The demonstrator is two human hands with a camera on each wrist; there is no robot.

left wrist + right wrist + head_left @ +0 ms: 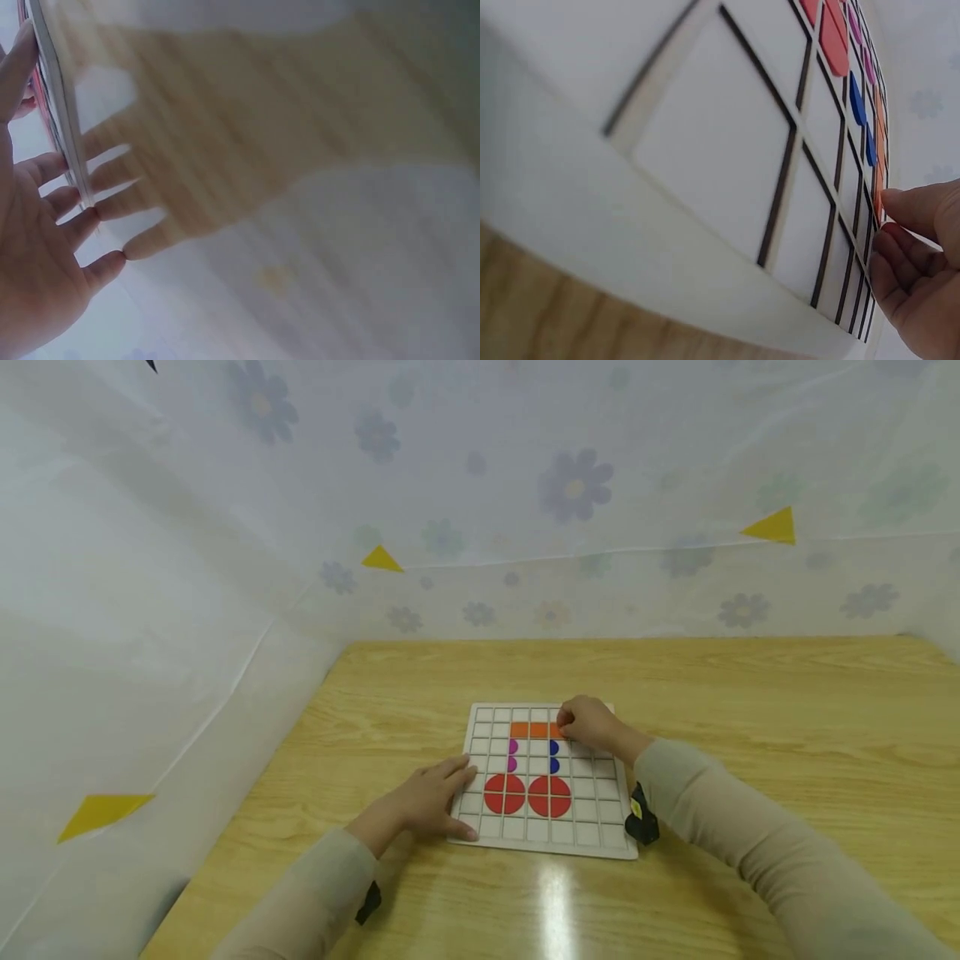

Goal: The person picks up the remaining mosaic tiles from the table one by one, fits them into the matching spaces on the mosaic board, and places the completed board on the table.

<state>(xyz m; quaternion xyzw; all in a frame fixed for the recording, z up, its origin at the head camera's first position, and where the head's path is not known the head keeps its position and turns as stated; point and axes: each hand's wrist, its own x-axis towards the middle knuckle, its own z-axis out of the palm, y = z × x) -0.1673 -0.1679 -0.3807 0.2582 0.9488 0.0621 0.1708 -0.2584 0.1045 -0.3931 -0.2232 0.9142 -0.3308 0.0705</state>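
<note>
A white grid board (537, 832) lies flat on the table. Two red discs (506, 805), each made of quarter pieces, sit in its lower cells. Above them are small magenta half-circles (512, 764) and blue half-circles (554, 764). A row of orange square tiles (519, 729) runs higher up. At this row's right end my right hand (592, 724) pinches an orange square tile (555, 731) between thumb and curled fingers, which partly hide it. My left hand (429, 797) rests along the board's left edge, fingers spread, touching the rim.
The wooden table (720, 693) extends around the board. White floral sheeting (480, 585) stands behind and to the left, with yellow triangles (383, 559) on it. A black wrist device (642, 817) sits under the right wrist, beside the board's right edge.
</note>
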